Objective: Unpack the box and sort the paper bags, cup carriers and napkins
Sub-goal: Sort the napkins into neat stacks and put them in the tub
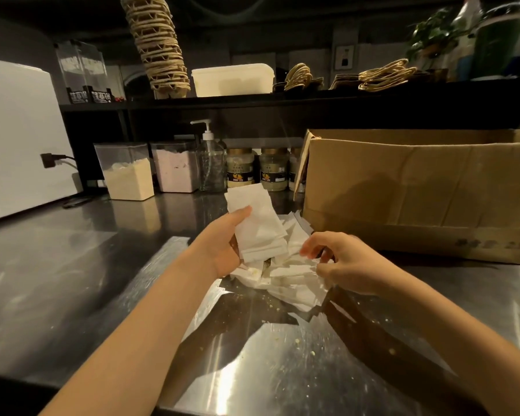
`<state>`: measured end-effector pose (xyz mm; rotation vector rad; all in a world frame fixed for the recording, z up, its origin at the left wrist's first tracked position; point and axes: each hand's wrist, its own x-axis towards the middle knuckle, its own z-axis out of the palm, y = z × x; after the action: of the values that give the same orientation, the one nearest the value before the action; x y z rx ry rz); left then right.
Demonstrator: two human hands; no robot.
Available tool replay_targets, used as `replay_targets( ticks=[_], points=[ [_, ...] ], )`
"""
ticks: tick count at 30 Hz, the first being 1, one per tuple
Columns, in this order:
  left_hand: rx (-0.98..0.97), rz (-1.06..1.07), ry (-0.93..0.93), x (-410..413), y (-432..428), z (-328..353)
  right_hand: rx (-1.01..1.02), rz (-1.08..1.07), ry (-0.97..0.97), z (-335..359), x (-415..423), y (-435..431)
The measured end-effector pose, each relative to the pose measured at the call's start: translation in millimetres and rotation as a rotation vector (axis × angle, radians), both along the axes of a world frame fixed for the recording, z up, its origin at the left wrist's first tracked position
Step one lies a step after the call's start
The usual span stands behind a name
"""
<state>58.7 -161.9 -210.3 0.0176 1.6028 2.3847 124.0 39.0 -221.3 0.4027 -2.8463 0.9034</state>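
My left hand holds an upright stack of white napkins above the steel counter, thumb pressed on its front. Under it lies a loose pile of white napkins. My right hand rests on that pile, fingers curled and pinching at a napkin. The open cardboard box stands on the counter to the right; its inside is hidden. On the upper shelf stand a tall leaning stack of cup carriers and flat paper bags with twine handles.
The steel counter carries crumbs near the pile. Against the back stand two powder containers, a pump bottle and several jars. A white appliance fills the left. A white tub sits on the shelf.
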Motion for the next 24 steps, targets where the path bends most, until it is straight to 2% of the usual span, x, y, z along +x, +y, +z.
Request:
replay_targets(
  ticks=[6,10,15,24],
  points=[
    [0.007,0.041,-0.045,-2.0,0.9,0.1,0.133,0.051,-0.005,-9.8,-5.3,-0.1],
    [0.023,0.027,-0.053,-0.8,2.1,-1.7,0.144,0.09,0.006,-14.0,-8.1,0.7],
    [-0.008,0.007,-0.05,-2.9,3.4,-3.0,0.177,0.048,0.133,-23.2,-15.9,0.9],
    [-0.039,-0.018,-0.034,-2.3,3.2,-4.4,0.149,0.011,0.187,-26.7,-16.8,-0.9]
  ],
)
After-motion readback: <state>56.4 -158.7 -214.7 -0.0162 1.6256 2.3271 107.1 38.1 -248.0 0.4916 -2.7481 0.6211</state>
